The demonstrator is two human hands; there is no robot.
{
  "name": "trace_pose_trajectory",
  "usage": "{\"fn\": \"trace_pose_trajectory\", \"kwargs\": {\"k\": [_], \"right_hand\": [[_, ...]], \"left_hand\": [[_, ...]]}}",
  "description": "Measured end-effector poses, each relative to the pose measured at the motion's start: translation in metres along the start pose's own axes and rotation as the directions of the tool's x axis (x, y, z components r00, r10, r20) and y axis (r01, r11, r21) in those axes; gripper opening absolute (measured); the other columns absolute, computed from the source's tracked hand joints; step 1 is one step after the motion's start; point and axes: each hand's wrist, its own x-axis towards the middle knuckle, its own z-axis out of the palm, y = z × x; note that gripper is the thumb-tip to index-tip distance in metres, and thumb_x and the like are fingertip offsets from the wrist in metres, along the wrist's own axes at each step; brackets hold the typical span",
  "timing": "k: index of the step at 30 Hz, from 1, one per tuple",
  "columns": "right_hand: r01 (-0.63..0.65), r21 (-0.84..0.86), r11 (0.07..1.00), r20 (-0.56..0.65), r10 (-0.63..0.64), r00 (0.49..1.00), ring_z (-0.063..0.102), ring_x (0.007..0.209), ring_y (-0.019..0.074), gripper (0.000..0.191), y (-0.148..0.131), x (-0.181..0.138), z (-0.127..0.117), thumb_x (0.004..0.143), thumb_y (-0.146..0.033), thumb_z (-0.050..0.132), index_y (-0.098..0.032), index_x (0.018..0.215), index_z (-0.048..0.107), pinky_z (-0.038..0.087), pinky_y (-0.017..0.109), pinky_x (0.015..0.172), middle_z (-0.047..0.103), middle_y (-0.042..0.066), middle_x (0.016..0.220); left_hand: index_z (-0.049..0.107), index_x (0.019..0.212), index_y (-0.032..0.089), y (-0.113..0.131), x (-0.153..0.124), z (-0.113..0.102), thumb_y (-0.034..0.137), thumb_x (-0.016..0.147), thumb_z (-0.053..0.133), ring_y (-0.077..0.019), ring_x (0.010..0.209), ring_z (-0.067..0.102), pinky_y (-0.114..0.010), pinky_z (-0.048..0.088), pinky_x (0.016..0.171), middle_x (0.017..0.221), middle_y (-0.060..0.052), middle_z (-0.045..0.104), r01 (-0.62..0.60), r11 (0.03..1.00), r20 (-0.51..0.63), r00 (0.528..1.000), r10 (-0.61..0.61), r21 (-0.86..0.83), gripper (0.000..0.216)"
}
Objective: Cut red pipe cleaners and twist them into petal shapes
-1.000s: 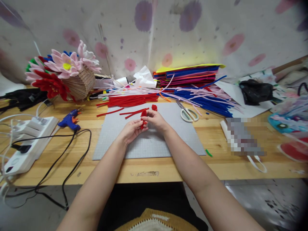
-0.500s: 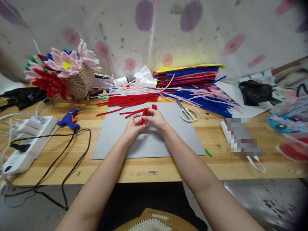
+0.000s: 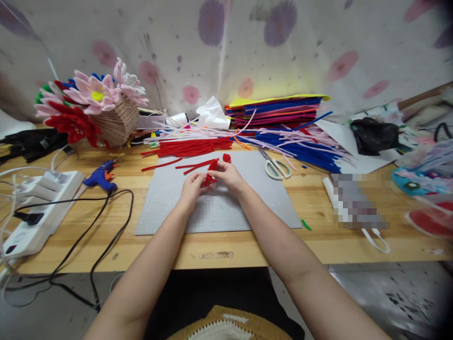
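Note:
Above the grey cutting mat (image 3: 166, 208), my left hand (image 3: 193, 190) and my right hand (image 3: 230, 176) pinch a small red pipe-cleaner piece (image 3: 213, 166) between them. It looks bent into a petal-like shape, and fingers cover part of it. Just behind my right hand lies another small red fuzzy piece (image 3: 227, 158). Loose red pipe cleaners (image 3: 198, 165) rest at the mat's far edge, beyond my left hand. To the right, on the mat, are scissors with pale handles (image 3: 278, 170).
Red pipe cleaners (image 3: 194, 147) and blue pipe cleaners (image 3: 311, 153) lie behind the mat. On the left are a blue glue gun (image 3: 102, 175), a white power strip (image 3: 46, 212), looping black cables and a basket (image 3: 118, 120) of fuzzy flowers. A green scrap (image 3: 306, 225) lies right of the mat.
My left hand has shifted slightly left and its fingers have drawn closer together at the lower part of the red piece. My right hand stays almost in place.

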Motion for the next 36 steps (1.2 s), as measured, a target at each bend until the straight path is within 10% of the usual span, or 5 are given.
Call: {"fn": "trace_pose_trajectory", "kwargs": {"k": [7,17,28,36], "right_hand": [[-0.099,-0.055,0.994,0.034,0.101,0.994,0.05,0.056,0.008,0.038,0.004,0.0,0.004,0.062,-0.04,0.066,-0.019,0.092,0.055,0.041,0.022,0.053,0.054,-0.003,0.068],[0.19,-0.494,0.849,0.123,-0.148,0.981,0.044,0.059,0.0084,0.024,-0.001,-0.005,0.008,0.077,-0.037,0.048,-0.017,0.064,0.05,0.034,0.023,0.059,0.053,-0.003,0.062],[-0.015,-0.023,1.0,-0.014,0.015,1.0,0.031,0.044,0.005,0.024,0.004,-0.006,0.02,0.065,-0.034,0.056,-0.018,0.056,0.042,0.025,0.021,0.047,0.041,-0.007,0.046],[0.093,-0.107,0.99,-0.018,-0.095,0.995,0.04,0.05,0.0064,0.024,0.004,-0.008,0.021,0.067,-0.035,0.055,-0.017,0.056,0.044,0.032,0.021,0.052,0.051,-0.004,0.055]], "left_hand": [[0.06,0.075,0.01,0.008,0.0,-0.007,0.015,0.072,0.06,-0.007,0.056,0.058,-0.023,0.053,0.062,0.065,-0.003,0.063,0.253,0.947,0.174,0.96,-0.22,-0.199,0.006],[0.061,0.075,0.012,0.004,0.004,-0.008,0.027,0.06,0.069,-0.007,0.056,0.055,-0.02,0.052,0.053,0.064,0.0,0.061,0.013,0.984,-0.04,0.999,-0.02,-0.18,0.023],[0.059,0.068,0.011,0.007,0.004,-0.003,0.029,0.048,0.075,-0.0096,0.053,0.057,-0.028,0.052,0.059,0.058,-0.001,0.062,-0.101,0.99,-0.128,0.988,0.089,-0.094,0.031],[0.057,0.063,0.011,0.011,0.003,-0.001,0.029,0.048,0.076,-0.0085,0.05,0.056,-0.028,0.051,0.063,0.055,0.001,0.061,-0.105,0.992,-0.131,0.987,0.095,-0.069,0.03]]}}
